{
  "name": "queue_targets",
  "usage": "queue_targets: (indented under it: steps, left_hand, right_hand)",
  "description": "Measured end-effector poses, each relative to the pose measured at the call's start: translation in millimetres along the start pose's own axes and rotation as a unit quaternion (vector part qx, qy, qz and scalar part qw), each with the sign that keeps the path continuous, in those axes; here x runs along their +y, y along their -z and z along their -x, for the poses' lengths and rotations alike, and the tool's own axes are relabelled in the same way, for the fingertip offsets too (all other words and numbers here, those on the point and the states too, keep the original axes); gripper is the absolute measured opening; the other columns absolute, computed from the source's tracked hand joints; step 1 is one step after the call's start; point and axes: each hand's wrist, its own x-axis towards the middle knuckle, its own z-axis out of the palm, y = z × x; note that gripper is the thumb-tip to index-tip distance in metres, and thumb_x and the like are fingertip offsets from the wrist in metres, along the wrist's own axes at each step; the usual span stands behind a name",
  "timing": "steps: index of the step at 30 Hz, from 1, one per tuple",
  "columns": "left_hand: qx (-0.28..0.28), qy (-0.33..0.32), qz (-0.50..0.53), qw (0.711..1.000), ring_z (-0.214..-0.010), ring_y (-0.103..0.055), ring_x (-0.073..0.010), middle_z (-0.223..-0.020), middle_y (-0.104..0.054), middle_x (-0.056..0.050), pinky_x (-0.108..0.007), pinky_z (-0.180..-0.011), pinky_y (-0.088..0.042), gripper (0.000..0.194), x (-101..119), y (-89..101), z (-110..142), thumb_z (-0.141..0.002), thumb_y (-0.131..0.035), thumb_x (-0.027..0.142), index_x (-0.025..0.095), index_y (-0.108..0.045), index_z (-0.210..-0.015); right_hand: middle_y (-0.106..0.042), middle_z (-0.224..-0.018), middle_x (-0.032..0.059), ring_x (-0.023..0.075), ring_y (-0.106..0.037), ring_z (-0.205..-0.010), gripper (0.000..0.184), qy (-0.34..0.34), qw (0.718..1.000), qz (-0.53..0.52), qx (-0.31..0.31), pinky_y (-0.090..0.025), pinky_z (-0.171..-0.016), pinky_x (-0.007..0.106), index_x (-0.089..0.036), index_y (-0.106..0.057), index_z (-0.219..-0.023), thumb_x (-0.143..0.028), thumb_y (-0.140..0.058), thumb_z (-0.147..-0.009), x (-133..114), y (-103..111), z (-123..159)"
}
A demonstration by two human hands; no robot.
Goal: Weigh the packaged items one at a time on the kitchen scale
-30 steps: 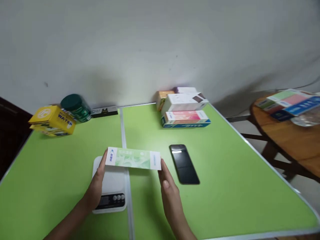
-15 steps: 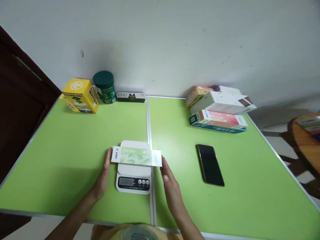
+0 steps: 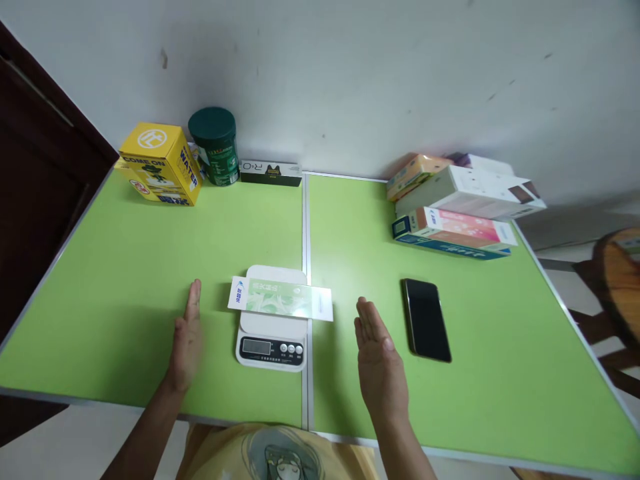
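Both hands have been drawn outward since the earlier frame, and the green-and-white box [image 3: 280,299] has been left lying across the scale [image 3: 273,325], both ends overhanging its platform. Left of the scale, the left hand [image 3: 185,347] is held clear, its straight fingers close together; to the scale's right, the right hand [image 3: 380,363] is held likewise, nothing gripped. Blue characters are printed on the box's left end, too small to be read with certainty. Behind the scale to the left, "COME ON" and "WATER" can be read on a yellow carton [image 3: 160,167]. Farther right of the scale, a phone [image 3: 427,320] is laid.
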Motion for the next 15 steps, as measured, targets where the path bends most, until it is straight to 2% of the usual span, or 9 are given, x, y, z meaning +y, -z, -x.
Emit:
queue_targets:
  steps: [6, 10, 15]
  left_hand:
    - [-0.014, 0.005, -0.013, 1.0, -0.148, -0.004, -0.018, -0.16, -0.015, 0.007, -0.031, -0.12, -0.004, 0.072, 4.4, -4.8, -1.8, -0.088, -0.022, 0.069, 0.031, -0.027, -0.149]
    - [-0.032, -0.005, -0.017, 0.999, -0.147, -0.004, -0.0158, -0.16, -0.015, 0.008, -0.029, -0.12, -0.003, 0.067, 6.4, -5.5, -2.6, -0.091, -0.02, 0.065, 0.032, -0.028, -0.149]
    - [-0.021, 0.006, -0.02, 1.0, -0.148, -0.004, -0.0181, -0.16, -0.015, 0.006, -0.031, -0.12, -0.004, 0.072, 8.5, -8.7, -2.1, -0.089, -0.022, 0.068, 0.029, -0.027, -0.149]
  right_hand:
    - [-0.037, -0.153, 0.0025, 0.0239, -0.026, -0.144, 0.058, -0.005, 1.0, 0.006, -0.014, -0.019, -0.118, 0.048, -0.028, -0.046, -0.139, -0.058, -0.04, -0.09, 0.2, -2.8, 0.7]
    - [-0.039, -0.152, 0.0024, 0.0245, -0.027, -0.144, 0.056, -0.008, 1.0, -0.01, -0.007, -0.018, -0.119, 0.049, -0.029, -0.049, -0.137, -0.057, -0.043, -0.089, -0.7, -2.2, 1.0]
    - [-0.04, -0.151, 0.0036, 0.0244, -0.028, -0.144, 0.055, -0.011, 1.0, -0.02, -0.01, -0.018, -0.119, 0.049, -0.028, -0.051, -0.136, -0.056, -0.045, -0.089, -1.5, -4.1, 1.4]
